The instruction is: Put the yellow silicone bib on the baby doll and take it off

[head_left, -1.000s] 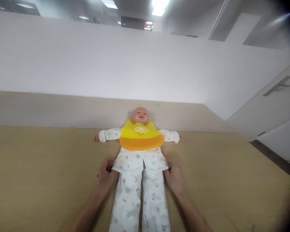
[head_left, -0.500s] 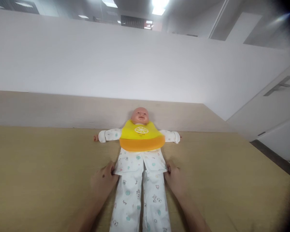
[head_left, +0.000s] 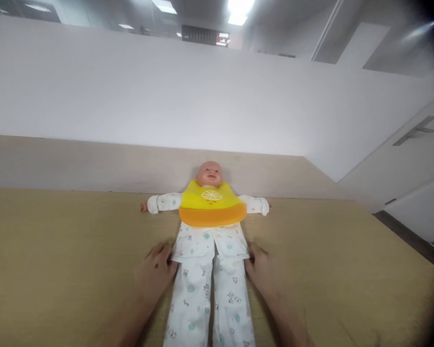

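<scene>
A baby doll (head_left: 210,174) lies on its back, arms stretched out to both sides. It wears a white patterned pajama top (head_left: 197,245) and matching pajama trousers (head_left: 193,294). Over its chest is a yellow bib (head_left: 210,196) with a citrus-slice print and an orange catch pocket (head_left: 212,217) along the bottom. My left hand (head_left: 158,262) is closed at the lower left corner of the top, pinching the hem. On the opposite corner my right hand (head_left: 258,264) pinches the hem likewise. The fingertips of both hands are partly hidden, and the trouser ends lie outside the view.
The doll rests on a wooden table (head_left: 75,250). A paler wooden strip (head_left: 75,164) runs behind it, below a white partition (head_left: 148,91). At the right is a door with a metal handle (head_left: 415,130).
Almost nothing differs. Both hands stay at the hem, with the left fingers shifted very slightly, and the doll and bib lie as before.
</scene>
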A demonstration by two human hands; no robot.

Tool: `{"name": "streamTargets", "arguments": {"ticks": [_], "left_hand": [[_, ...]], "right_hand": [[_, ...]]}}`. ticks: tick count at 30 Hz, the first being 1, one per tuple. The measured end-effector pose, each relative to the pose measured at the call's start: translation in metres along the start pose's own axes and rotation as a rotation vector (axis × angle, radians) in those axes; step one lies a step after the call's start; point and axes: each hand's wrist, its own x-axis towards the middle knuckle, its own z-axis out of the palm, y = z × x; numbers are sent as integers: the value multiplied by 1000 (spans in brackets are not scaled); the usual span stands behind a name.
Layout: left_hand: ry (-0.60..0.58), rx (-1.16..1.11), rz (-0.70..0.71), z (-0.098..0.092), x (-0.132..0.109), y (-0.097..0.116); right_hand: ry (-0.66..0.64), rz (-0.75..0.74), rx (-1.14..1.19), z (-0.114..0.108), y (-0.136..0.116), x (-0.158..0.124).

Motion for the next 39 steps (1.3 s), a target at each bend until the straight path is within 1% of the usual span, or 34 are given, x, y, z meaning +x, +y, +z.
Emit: {"name": "streamTargets", "arguments": {"ticks": [4, 9, 13, 18, 26, 30, 35, 39], "left_hand": [[-21, 20, 62, 6, -1, -5], [-37, 25, 131, 7, 0, -6], [-47, -3, 153, 6, 0, -7], [-44, 16, 183, 7, 1, -7], [-26, 14, 197, 10, -1, -6], [-13, -3, 226, 11, -1, -7], [-22, -66, 325, 11, 0, -7], [3, -80, 328, 12, 1, -8]], "right_hand": [[-11, -15, -43, 0, -2, -1], [-16, -43, -66, 0, -3, -3], [-4, -54, -84, 1, -2, -4], [9, -60, -88, 3, -3, -4], [-22, -65, -142, 1, -5, -5], [4, -111, -104, 4, -1, -6], [8, -151, -27, 4, 2, -7], [4, -150, 3, 2, 1, -8]]}}
